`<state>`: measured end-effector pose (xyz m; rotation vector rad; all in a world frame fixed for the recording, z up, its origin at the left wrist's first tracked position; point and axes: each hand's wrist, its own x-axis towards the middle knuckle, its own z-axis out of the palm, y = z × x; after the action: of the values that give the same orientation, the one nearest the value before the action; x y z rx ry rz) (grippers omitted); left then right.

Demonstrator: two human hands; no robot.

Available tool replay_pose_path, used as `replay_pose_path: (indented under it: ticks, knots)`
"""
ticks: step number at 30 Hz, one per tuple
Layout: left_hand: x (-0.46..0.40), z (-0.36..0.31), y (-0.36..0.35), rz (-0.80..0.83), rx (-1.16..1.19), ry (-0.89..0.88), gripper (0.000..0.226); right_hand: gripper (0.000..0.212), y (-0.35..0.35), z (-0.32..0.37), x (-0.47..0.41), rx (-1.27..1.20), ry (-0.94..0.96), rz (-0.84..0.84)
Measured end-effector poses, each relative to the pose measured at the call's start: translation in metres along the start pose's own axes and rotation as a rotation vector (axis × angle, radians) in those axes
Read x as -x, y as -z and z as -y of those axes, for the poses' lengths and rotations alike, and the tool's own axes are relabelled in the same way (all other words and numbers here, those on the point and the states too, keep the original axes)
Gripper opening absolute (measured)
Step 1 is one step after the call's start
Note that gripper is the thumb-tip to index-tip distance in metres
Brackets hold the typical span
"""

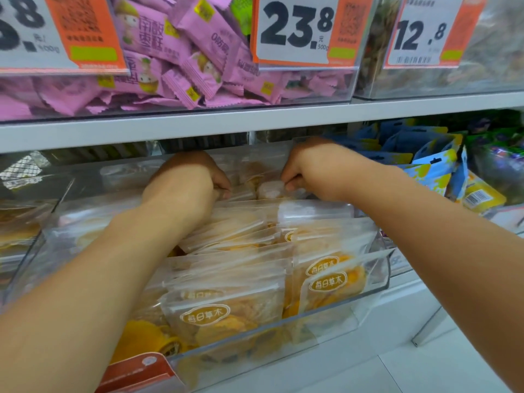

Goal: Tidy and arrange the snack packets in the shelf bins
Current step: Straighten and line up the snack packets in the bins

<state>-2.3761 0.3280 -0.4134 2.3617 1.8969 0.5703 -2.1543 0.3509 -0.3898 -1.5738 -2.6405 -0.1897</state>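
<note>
Both hands reach deep into clear bin (380,282) of translucent snack packets (226,313) labelled 每日草木. Left hand (184,182) fingers curl onto rear packets; right hand (314,168) pinches a packet top. Pink packets (158,38) above read 南酸枣糕; price tag (295,26) 23.8元/500g.

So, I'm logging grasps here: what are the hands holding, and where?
Right hand pinches a clear snack packet at its top edge, at the back of the clear bin. Left hand curls over packets there; its exact hold is hidden.
</note>
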Motion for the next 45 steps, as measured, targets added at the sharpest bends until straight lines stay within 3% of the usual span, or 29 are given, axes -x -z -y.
replay_pose_path:
  ticks: [5, 9, 11, 14, 17, 20, 24, 29, 32, 35, 41, 45]
  knots:
    - [0.0, -0.005, 0.003, -0.013, 0.05, 0.01, 0.009, 0.025, 0.005, 0.002, 0.004, -0.124, -0.052, 0.102]
    - [0.005, -0.01, 0.005, -0.024, 0.014, -0.052, 0.006, 0.03, 0.016, 0.0, 0.011, -0.389, -0.115, 0.026]
    - [0.007, -0.009, 0.008, -0.017, -0.017, -0.042, 0.002, 0.031, 0.007, 0.003, 0.007, -0.368, -0.085, -0.071]
    - [0.008, -0.005, 0.009, -0.018, 0.01, -0.008, 0.017, 0.037, -0.01, 0.003, -0.008, -0.303, -0.11, -0.145]
    - [0.008, -0.001, 0.006, -0.014, 0.0, -0.031, 0.021, 0.047, -0.01, -0.008, -0.024, -0.276, -0.128, -0.061]
    - [0.01, -0.005, 0.002, 0.064, -0.062, -0.033, 0.008, 0.044, -0.002, -0.013, -0.037, -0.364, -0.185, 0.0]
    - [0.011, -0.008, 0.001, 0.172, -0.126, -0.049, 0.041, 0.062, -0.01, -0.012, -0.049, -0.185, -0.174, -0.039]
    - [0.006, -0.006, -0.003, 0.275, -0.163, -0.12, 0.053, 0.037, -0.014, -0.02, -0.05, -0.461, -0.212, -0.168]
    - [0.004, -0.008, -0.008, 0.267, -0.177, -0.112, 0.056, 0.029, -0.01, -0.024, -0.048, -0.353, -0.187, -0.173]
    - [0.003, -0.008, -0.009, 0.242, -0.151, -0.116, 0.055, 0.022, -0.007, -0.023, -0.051, -0.197, -0.192, -0.066]
    - [0.003, -0.008, -0.009, 0.274, -0.128, -0.08, 0.052, 0.021, -0.014, -0.002, -0.056, -0.345, -0.059, -0.072]
    - [0.002, -0.007, -0.01, 0.281, -0.146, -0.082, 0.048, 0.026, -0.006, -0.01, -0.052, -0.18, -0.099, -0.003]
